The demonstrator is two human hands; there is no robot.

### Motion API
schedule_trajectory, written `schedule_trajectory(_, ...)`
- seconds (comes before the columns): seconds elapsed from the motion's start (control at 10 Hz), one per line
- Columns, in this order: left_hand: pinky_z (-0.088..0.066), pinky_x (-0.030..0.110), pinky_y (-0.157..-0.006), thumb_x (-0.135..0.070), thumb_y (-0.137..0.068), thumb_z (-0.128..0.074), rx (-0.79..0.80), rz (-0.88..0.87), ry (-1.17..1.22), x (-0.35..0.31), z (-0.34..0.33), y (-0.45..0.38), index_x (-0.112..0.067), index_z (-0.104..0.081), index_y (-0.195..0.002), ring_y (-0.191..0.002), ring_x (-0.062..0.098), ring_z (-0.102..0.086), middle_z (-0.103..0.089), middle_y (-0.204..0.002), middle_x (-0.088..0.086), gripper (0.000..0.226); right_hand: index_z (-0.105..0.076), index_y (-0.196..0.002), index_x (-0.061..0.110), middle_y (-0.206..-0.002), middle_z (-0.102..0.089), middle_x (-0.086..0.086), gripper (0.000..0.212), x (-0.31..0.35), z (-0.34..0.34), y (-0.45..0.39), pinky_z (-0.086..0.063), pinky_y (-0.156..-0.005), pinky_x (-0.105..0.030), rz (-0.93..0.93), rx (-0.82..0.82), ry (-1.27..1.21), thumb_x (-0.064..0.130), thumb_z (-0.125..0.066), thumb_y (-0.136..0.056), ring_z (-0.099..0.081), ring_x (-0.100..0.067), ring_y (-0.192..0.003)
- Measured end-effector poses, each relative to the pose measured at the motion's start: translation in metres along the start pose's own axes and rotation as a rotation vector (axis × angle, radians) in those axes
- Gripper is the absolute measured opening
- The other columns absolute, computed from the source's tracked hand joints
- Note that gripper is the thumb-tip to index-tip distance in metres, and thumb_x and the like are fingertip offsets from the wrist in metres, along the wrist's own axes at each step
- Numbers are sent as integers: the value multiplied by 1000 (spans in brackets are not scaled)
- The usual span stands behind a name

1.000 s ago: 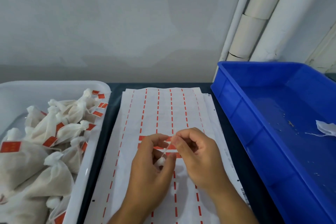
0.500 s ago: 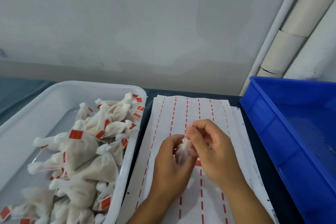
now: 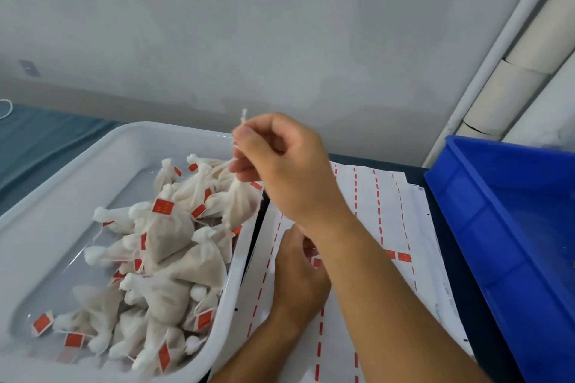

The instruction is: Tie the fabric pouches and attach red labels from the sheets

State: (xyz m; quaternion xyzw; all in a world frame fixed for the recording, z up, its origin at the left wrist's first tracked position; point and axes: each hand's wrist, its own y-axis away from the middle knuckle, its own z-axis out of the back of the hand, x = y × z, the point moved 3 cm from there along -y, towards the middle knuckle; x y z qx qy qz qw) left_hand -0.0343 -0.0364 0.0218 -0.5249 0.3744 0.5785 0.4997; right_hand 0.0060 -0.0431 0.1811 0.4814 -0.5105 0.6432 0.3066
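Observation:
My right hand [image 3: 280, 165] is raised over the right rim of the white tray [image 3: 130, 140] and pinches the drawstring of a white fabric pouch [image 3: 241, 205]. The pouch hangs below my fingers, just above the pile of tied pouches [image 3: 168, 236] that carry red labels. The string's end sticks up above my fingers. My left hand [image 3: 295, 277] lies lower on the white label sheets [image 3: 382, 202], next to a red label [image 3: 315, 262]. My right forearm crosses over its fingertips and hides them. Two more red labels [image 3: 399, 256] remain on the sheet to the right.
A blue plastic bin [image 3: 497, 211] stands at the right edge of the dark table. White pipes [image 3: 513, 78] run up the wall behind it. The grey wall is close behind the tray.
My right hand has lifted the pouch by its string from over the sheets to above the tray's right rim. My left hand has let go of it and stayed at the sheet. The view swung left.

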Motion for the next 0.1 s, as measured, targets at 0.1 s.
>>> schedule_trajectory(0.1,-57,40,-82,-1,-94,-67,-1,12,20,0,1,3,0,-62,-103,-92,27,-66,-68,-98,15,10,-70,-94,4,-75,-73,-4,11,-1,-19,-9,-63,-65,-31,-43,45,36,13,-65,-100,-74,-17,-68)
